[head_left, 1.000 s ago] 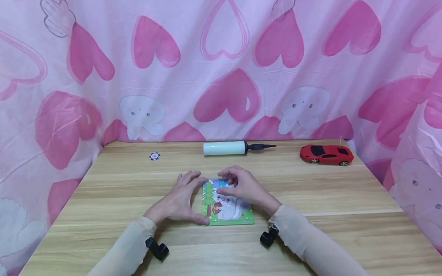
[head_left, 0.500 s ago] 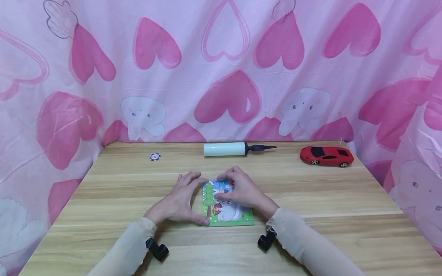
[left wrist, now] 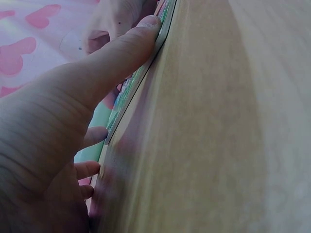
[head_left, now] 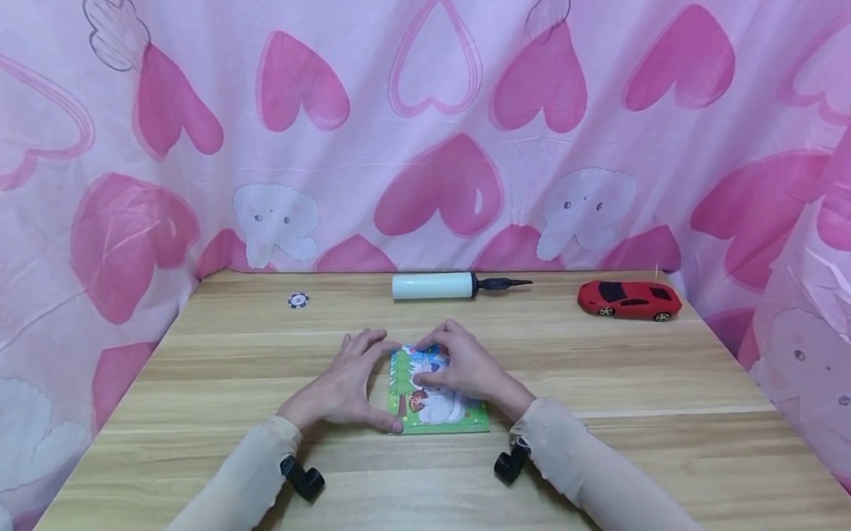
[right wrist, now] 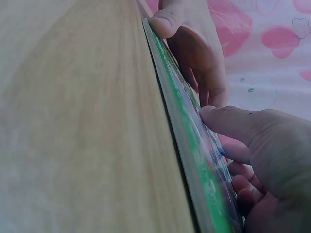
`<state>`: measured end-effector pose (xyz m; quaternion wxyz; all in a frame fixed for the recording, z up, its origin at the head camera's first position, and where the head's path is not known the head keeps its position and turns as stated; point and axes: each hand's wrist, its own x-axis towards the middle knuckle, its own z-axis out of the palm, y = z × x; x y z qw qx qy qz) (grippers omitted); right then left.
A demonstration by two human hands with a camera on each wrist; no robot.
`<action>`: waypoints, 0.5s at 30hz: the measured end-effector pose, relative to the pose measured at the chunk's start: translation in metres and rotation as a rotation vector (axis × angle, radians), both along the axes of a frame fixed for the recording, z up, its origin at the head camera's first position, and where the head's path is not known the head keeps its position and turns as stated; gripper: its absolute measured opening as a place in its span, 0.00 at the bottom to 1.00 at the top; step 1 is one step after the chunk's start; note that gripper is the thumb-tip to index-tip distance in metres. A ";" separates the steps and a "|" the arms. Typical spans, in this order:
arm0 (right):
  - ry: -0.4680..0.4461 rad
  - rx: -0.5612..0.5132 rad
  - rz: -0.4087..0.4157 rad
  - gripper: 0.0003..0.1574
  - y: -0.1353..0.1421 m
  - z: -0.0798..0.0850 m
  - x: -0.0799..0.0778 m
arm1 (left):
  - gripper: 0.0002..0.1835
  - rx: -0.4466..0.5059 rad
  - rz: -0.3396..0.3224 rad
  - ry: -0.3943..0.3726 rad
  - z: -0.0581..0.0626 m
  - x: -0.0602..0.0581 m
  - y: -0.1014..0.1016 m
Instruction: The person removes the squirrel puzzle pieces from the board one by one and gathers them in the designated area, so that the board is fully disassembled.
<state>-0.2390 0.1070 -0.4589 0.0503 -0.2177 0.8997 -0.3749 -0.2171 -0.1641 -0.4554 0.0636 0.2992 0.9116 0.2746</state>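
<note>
A small jigsaw puzzle (head_left: 442, 415) with a white squirrel, a green tree and a blue sky lies flat on the wooden table. My left hand (head_left: 348, 384) holds it along the left side, thumb at the near left corner and forefinger at the far left corner. Over the upper middle of the picture is my right hand (head_left: 469, 364), its thumb touching the face and its bent forefinger near the far edge. In the right wrist view, the right thumb (right wrist: 228, 121) rests on the puzzle's surface. I cannot tell whether a piece is pinched between these fingers.
Behind the puzzle lies a pale blue hand pump (head_left: 433, 286) with a black nozzle. A red toy car (head_left: 630, 300) stands at the back right, and a poker chip (head_left: 298, 300) lies at the back left. A pink heart-patterned curtain (head_left: 436, 186) surrounds the table.
Since a second ago my right hand has shifted slightly left and its thumb nearer to me over the picture. My left hand and the puzzle stay in place.
</note>
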 end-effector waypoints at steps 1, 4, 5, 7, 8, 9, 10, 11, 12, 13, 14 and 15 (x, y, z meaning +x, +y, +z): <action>-0.001 0.001 0.002 0.31 0.000 0.000 0.000 | 0.71 0.001 0.000 -0.003 0.000 0.000 0.000; -0.004 0.006 0.003 0.30 -0.001 0.000 0.000 | 0.70 0.003 0.000 -0.007 0.000 0.000 0.000; -0.004 0.005 0.001 0.30 -0.001 0.000 0.000 | 0.70 0.003 -0.001 -0.007 0.000 0.000 0.000; -0.003 -0.001 -0.002 0.29 -0.002 0.001 0.000 | 0.70 0.004 -0.002 -0.007 0.000 0.000 0.000; -0.003 -0.006 -0.004 0.29 -0.002 0.001 0.000 | 0.70 0.004 -0.003 -0.007 0.000 0.000 0.000; -0.004 -0.012 -0.007 0.29 -0.002 0.001 0.001 | 0.70 0.004 -0.002 -0.007 0.000 0.000 0.000; -0.004 -0.019 -0.011 0.28 -0.003 0.001 0.001 | 0.70 0.005 -0.003 -0.009 0.000 0.000 0.000; -0.003 -0.024 -0.014 0.28 -0.003 0.001 0.001 | 0.70 0.005 -0.002 -0.010 0.000 0.000 0.000; 0.002 -0.028 -0.014 0.27 -0.003 0.001 0.001 | 0.70 0.005 -0.002 -0.011 0.000 0.000 0.000; 0.006 -0.033 -0.016 0.26 -0.003 0.001 0.001 | 0.70 0.005 -0.002 -0.012 0.000 0.000 0.000; 0.011 -0.039 -0.016 0.26 -0.003 0.001 0.001 | 0.70 0.004 -0.002 -0.013 0.000 0.000 0.000; 0.016 -0.044 -0.017 0.26 -0.003 0.001 0.001 | 0.71 0.004 -0.002 -0.013 0.000 0.000 0.000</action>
